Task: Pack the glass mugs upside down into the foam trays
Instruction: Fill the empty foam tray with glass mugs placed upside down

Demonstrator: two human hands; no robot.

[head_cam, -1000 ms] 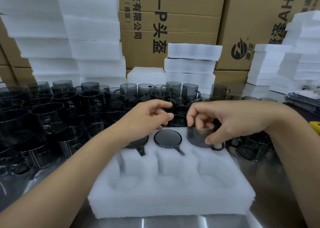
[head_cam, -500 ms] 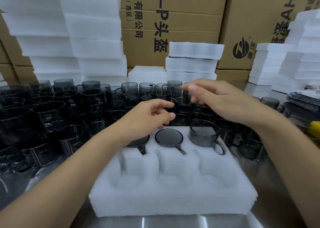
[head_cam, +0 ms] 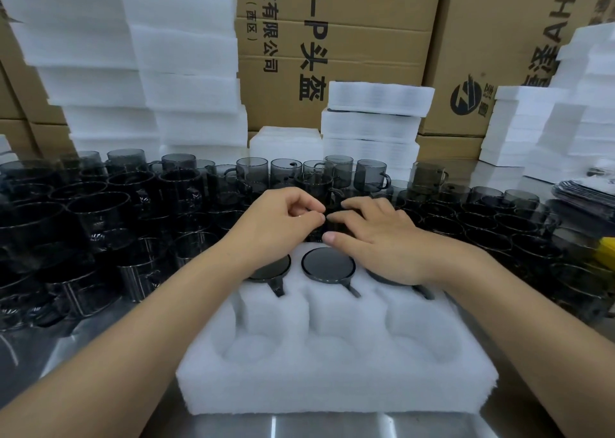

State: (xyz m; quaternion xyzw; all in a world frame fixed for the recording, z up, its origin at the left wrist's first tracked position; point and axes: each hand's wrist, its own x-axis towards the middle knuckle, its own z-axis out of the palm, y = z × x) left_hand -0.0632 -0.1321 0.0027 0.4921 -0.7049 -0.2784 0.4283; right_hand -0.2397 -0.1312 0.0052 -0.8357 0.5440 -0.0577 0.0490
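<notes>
While three glass mugs [head_cam: 327, 264] sit upside down in the far row of the foam tray [head_cam: 332, 391] at centre frame, the left hand [head_cam: 279, 228] hovers above them curled, thumb against forefinger; whether it pinches anything I cannot tell. The right hand [head_cam: 376, 241] lies with fingers stretched over the right-hand mug, reaching the loose mugs [head_cam: 133, 211] crowding the tabletop [head_cam: 332, 427] behind.

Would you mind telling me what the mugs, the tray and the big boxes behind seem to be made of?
Mugs: probably smoky grey glass, glossy; see-through walls, bright rim glints. Tray: white foam, matte; soft fuzzy surface, rounded pockets. Boxes: brown cardboard, matte; flap seams and printed characters.
</notes>
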